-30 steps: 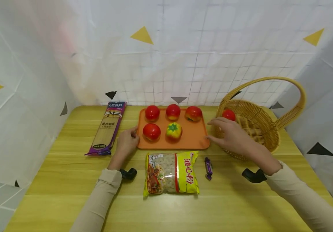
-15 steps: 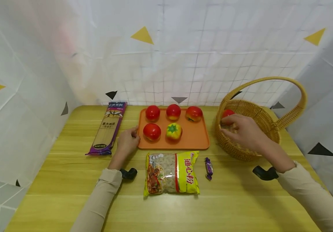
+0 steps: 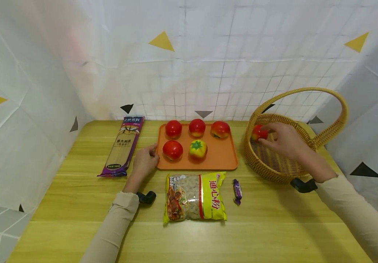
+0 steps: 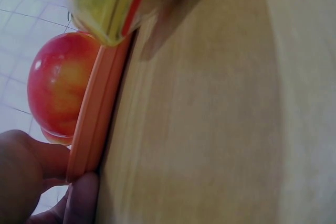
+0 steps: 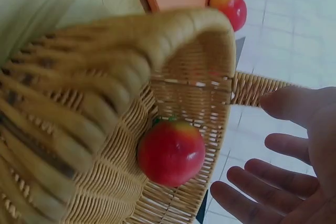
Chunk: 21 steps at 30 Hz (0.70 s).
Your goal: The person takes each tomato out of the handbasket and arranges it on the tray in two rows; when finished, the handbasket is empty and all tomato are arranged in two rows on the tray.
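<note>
My left hand (image 3: pixel 145 162) pinches the left rim of the orange tray (image 3: pixel 222 157), thumb and fingers on its edge in the left wrist view. On the tray sit several red tomatoes (image 3: pixel 172 150), and one (image 3: pixel 197 148) turns its yellow top and green calyx up. My right hand (image 3: pixel 286 140) is over the wicker basket (image 3: pixel 279 173), its fingers spread and slightly bent. Beside its fingertips in the head view, another red tomato (image 5: pixel 171 153) lies inside the basket against the wall. A gap shows between hand and tomato in the right wrist view.
A bag of macaroni (image 3: pixel 193 197) lies in front of the tray, with a purple-wrapped candy (image 3: pixel 237 191) to its right. At the left is a pack of spaghetti (image 3: pixel 121 146). The basket's tall handle (image 3: pixel 312 88) arches up behind my right hand.
My right hand has moved right, from the tray's right edge to over the basket beside the tomato. That tomato has turned slightly and shows more yellow. My left hand stays on the tray.
</note>
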Tool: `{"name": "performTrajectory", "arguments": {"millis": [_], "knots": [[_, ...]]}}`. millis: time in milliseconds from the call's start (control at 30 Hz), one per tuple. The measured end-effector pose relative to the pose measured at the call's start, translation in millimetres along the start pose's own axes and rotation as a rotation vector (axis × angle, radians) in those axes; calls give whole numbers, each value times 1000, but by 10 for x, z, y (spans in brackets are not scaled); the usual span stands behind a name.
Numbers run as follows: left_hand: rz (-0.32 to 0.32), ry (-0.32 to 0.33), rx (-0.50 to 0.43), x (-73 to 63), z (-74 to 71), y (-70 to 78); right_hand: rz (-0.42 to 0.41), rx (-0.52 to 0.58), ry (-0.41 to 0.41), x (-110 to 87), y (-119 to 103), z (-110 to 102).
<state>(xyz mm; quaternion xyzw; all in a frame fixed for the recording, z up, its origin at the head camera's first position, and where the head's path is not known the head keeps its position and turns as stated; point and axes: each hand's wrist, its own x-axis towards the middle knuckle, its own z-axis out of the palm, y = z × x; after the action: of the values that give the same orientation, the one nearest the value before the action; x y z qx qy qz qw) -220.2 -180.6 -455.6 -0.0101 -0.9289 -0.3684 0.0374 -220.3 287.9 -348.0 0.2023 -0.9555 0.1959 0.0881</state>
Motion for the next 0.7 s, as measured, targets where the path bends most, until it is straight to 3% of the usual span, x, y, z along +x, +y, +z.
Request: {"name": "performTrajectory", "arguments": {"millis": [700], "knots": [[15,-8,-20,12,-14,-14,105,-43,-144,268,275,-10]]}}
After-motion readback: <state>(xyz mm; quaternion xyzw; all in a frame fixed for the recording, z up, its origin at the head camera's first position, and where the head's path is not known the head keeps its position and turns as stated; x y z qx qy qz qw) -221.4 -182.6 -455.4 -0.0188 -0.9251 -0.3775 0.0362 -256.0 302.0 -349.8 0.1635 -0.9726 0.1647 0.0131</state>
